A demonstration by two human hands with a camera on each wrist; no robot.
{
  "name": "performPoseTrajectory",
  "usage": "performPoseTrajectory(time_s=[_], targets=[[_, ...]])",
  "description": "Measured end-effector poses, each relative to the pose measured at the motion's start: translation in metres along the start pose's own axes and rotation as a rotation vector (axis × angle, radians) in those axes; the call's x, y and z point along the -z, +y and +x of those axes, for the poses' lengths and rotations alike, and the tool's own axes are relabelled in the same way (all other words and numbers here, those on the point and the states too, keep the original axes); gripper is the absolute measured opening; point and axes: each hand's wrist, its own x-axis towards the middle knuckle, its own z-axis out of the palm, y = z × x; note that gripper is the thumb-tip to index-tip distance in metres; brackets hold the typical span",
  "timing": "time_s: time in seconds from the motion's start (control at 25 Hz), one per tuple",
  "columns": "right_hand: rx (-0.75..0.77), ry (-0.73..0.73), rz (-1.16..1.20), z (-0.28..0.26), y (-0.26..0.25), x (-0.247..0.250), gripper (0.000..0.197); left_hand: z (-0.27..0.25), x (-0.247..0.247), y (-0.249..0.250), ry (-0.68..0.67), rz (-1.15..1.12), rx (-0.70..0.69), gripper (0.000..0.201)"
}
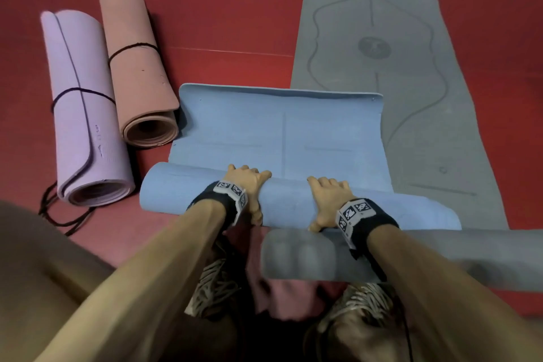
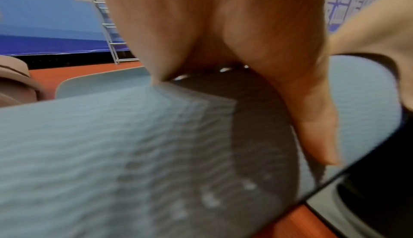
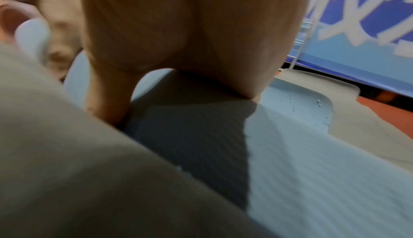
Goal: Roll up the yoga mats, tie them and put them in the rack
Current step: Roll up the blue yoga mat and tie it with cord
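A light-blue yoga mat [image 1: 323, 126] lies on the red floor, its near part wound into a thick roll [image 1: 182, 194] and its far end still flat. Both hands sit on top of that roll. My left hand [image 1: 246, 185] lies left of centre, my right hand [image 1: 326, 200] right of centre. On each, the fingers curve over the far side and the thumb lies on the near side. The left wrist view shows the left palm [image 2: 223, 29] on the blue roll [image 2: 89, 144]. The right wrist view shows the right palm [image 3: 190, 29] on the blue roll [image 3: 312, 162].
A purple roll [image 1: 82, 109] and a pink roll [image 1: 135, 59], each tied with black cord, lie to the left. A grey mat [image 1: 396, 67] stretches flat on the right, its rolled end [image 1: 440, 258] under my right forearm. Loose black cord [image 1: 55, 214] trails nearby. A metal rack [image 2: 109, 29] stands by the blue wall.
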Motion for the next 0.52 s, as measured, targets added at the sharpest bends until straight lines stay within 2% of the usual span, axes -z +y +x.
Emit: performPoseTrajectory(time_s=[0.12, 0.24, 0.36, 0.52], targets=[[0.025, 0.112, -0.07, -0.01, -0.001, -0.014, 0.113, 0.008, 0.011, 0.003, -0.118, -0.059, 0.026, 0.073], [0.019, 0.099, -0.058, -0.007, -0.003, -0.012, 0.104, 0.008, 0.01, 0.002, -0.145, -0.11, 0.022, 0.076], [0.008, 0.041, -0.082, -0.002, -0.003, 0.001, 0.084, 0.002, -0.002, 0.0, -0.051, -0.103, 0.022, 0.087], [-0.001, -0.076, -0.043, 0.013, 0.0, 0.02, 0.078, -0.017, -0.027, -0.003, 0.172, -0.001, -0.031, 0.117]])
